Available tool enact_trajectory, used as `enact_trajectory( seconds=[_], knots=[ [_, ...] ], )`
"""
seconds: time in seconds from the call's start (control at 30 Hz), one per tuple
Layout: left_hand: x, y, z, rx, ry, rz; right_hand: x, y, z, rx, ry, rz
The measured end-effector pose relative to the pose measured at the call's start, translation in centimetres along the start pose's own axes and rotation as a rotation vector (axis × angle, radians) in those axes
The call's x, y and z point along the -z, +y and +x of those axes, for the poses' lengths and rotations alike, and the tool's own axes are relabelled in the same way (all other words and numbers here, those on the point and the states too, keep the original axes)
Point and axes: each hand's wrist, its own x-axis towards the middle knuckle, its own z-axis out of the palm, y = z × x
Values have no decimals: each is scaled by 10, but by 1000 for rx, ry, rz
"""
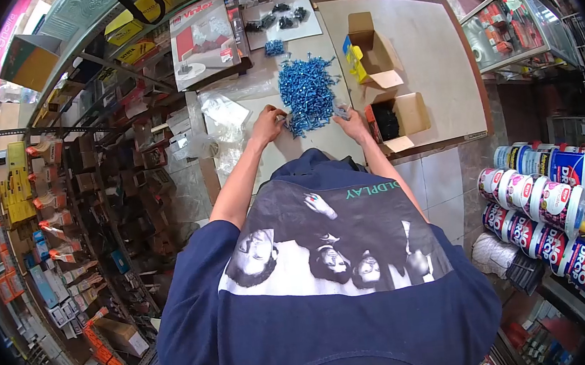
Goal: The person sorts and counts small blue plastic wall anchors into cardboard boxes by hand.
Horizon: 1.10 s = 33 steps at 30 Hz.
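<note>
A heap of small, slim blue pieces (308,89), too small to name surely, is spread on the table in front of me. At its near left edge is my left hand (270,125), with its fingers curled and the tips drawn together. My right hand (352,124) is at the near right edge, its thumb and fingers closed around something pale that I cannot make out. A small bundle of blue pieces (274,48) lies apart, beyond the heap. Close to my right hand is an open box of black pieces (386,120).
An open yellow and blue carton (357,63) stands right of the heap. Clear plastic wrapping (228,111) and a large Vinlex box (207,43) lie to the left. Several black parts rest on a white sheet (302,30). Paint buckets (544,197) are stacked at right; loaded shelves (57,226) line the left.
</note>
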Motion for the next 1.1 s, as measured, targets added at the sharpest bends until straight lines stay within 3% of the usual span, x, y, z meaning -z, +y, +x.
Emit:
enact_trajectory(
  seconds=[0.07,0.2,0.4,0.6,0.73,0.87,0.93,1.1],
  knots=[
    [-1,-6,-3,-89,59,82,1,-3,-2,-27,17,-37],
    [1,-10,-8,-87,97,89,-3,6,4,-27,23,-48],
    [9,-8,3,74,164,-49,-4,14,22,-1,-13,52],
    [8,54,31,-129,163,-140,-1,3,17,-24,-13,-19],
    [10,119,43,-302,30,-162,-2,9,19,-2,2,16],
    [-5,139,53,-436,-101,-217,-7,31,32,17,-41,111],
    [-8,139,53,-436,-130,-209,-7,32,31,8,-36,97],
    [-2,102,46,-212,-3,-243,-6,16,20,4,40,31]
  ],
)
